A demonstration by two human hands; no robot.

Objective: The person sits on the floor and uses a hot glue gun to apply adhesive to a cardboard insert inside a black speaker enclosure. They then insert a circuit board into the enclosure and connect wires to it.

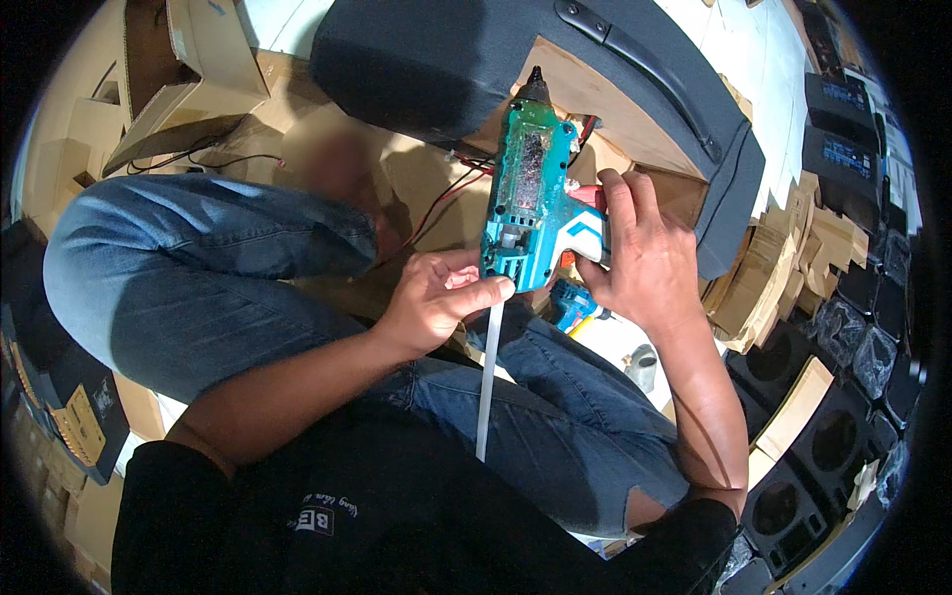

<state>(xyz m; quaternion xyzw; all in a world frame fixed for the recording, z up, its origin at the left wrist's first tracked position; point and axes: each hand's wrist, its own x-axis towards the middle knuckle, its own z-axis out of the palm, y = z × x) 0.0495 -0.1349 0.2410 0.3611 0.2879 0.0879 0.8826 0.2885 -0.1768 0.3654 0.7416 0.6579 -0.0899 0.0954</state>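
Observation:
A teal hot glue gun is held up in front of me, its black nozzle pointing away. My right hand is closed around the white-marked handle, with fingers near the red trigger. My left hand pinches the gun's rear end, thumb along its lower edge. From that rear end a long white glue stick sticks out toward my body. Beyond the nozzle lies a large black box, its bare wooden opening partly behind the gun.
Red and black wires run from behind the gun. A blue power tool and a metal can lie below my right hand. Cardboard boxes stand at far left, flattened cardboard and black speaker cabinets at right.

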